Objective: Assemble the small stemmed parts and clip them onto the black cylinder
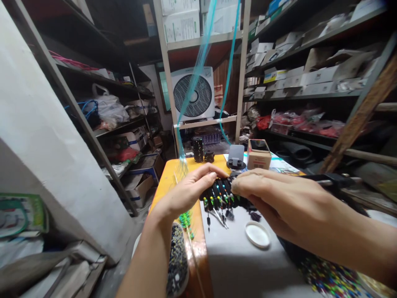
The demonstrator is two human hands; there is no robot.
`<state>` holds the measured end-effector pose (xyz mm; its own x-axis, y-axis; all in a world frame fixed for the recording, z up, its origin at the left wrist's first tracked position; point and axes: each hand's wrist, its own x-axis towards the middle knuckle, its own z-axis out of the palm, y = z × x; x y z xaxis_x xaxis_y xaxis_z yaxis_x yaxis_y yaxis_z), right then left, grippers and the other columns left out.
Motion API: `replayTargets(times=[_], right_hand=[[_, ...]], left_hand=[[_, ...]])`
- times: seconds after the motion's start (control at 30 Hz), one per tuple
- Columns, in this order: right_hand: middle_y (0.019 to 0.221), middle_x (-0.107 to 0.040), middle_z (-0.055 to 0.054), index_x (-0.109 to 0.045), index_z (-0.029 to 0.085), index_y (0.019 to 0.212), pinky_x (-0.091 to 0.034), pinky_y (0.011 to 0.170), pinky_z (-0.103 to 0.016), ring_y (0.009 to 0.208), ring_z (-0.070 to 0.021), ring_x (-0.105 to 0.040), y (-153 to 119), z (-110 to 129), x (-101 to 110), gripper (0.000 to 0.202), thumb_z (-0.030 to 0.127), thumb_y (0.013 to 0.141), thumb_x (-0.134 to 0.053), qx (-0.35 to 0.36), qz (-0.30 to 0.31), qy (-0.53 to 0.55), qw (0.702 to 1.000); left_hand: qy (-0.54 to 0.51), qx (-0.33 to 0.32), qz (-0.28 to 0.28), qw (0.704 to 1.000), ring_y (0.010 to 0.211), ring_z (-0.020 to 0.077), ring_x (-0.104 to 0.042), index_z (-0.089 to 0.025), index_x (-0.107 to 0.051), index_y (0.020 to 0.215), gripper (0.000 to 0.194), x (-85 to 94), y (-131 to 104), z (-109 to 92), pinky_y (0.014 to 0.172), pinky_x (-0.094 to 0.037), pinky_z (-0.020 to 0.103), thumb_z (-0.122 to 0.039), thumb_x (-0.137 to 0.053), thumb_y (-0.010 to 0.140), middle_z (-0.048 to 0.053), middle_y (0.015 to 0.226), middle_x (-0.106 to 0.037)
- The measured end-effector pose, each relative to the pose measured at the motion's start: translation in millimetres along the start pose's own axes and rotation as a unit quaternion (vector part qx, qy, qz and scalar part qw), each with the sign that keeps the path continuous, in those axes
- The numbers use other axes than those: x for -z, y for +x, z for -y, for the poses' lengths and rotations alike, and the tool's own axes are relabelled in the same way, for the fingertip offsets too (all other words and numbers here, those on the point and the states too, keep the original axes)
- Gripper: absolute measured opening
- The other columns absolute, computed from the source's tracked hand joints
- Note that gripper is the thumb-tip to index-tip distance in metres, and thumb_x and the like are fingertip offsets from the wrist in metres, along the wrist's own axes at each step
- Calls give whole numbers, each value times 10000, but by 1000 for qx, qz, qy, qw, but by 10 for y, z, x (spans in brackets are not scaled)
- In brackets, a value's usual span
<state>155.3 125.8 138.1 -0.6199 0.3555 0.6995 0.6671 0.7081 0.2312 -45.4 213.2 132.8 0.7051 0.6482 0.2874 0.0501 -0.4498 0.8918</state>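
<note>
Above the grey work surface I hold a row of black spools [221, 190] with small green, yellow, blue and orange beads along it. My left hand [200, 182] is closed round its left end, thumb on top. My right hand [273, 196] is closed over the right end, and its fingertips are partly hidden. Thin strands and a dark bead-like piece [209, 222] hang below the row. A white round lid [257, 234] lies on the surface under my right hand.
A container of small dark pieces [177, 260] stands at the left edge, near a stick with green beads [185, 219]. Multicoloured beads [333, 277] lie at lower right. Behind are a black spool stack [197, 150], a phone stand [237, 155], a cardboard box [259, 159] and hanging turquoise strands [198, 62].
</note>
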Motion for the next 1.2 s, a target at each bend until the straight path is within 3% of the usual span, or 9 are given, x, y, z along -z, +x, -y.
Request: replayTargets(times=[0.2,0.43,0.73,0.87,0.97,1.07,1.2], right_hand=[[926,-729,-85,-532,188,963,-528,663,-285,838,-192,-686,22,3,33,233,10,945,-382,21,12,-19,1000],[797,-697,-65,-554,161,946,-554,746,-347,902,-240,-707,26,23,15,296,48,1003,-286,77,21,-61,995],[876,-760,-118,-581,126,979,-553,817,-377,866,-256,-732,28,55,-11,307,59,1014,-283,158,5,-176,972],[971,-769,-111,-568,102,1118,-519,1021,-299,997,-205,-722,-78,26,-47,276,45,984,-333,101,-16,-94,990],[1092,-764,-123,-536,72,1223,-512,1060,-264,1161,-189,-668,-210,3,-72,322,7,920,-451,60,1,-35,998],[1264,-693,-180,-525,37,1270,-480,1104,-310,1330,-229,-528,-301,-24,-62,345,15,934,-448,68,34,-33,997],[1259,-665,-241,-567,-15,1204,-453,1123,-367,1374,-264,-443,-358,-108,-34,312,23,968,-366,98,55,-54,992]], left_hand=[[4,3,-6,1000,1115,205,-546,-224,-652,1030,223,-8,-8,-7,1000,-375,282,-318,-453,994,14,1092,-651],[-17,14,-4,1000,1027,201,-561,-239,-663,1042,237,-8,9,27,916,-408,289,-333,-451,994,5,1050,-647],[-12,-3,-3,1000,1075,177,-543,-212,-637,1016,208,-23,-12,14,945,-381,242,-303,-450,1000,12,1094,-635],[-9,-5,-1,1000,1057,177,-542,-209,-632,1013,202,-15,-3,23,941,-381,246,-294,-449,998,13,1066,-621],[-11,-10,6,1000,1014,167,-548,-218,-631,1029,215,-5,3,44,917,-394,249,-302,-434,1005,3,1028,-598],[-7,-24,9,1000,1021,165,-537,-224,-635,1035,223,5,1,61,927,-395,248,-311,-432,1008,4,1029,-584],[8,-39,8,999,1066,166,-522,-215,-629,1032,219,10,-4,68,947,-389,245,-307,-432,1008,19,1067,-583]])
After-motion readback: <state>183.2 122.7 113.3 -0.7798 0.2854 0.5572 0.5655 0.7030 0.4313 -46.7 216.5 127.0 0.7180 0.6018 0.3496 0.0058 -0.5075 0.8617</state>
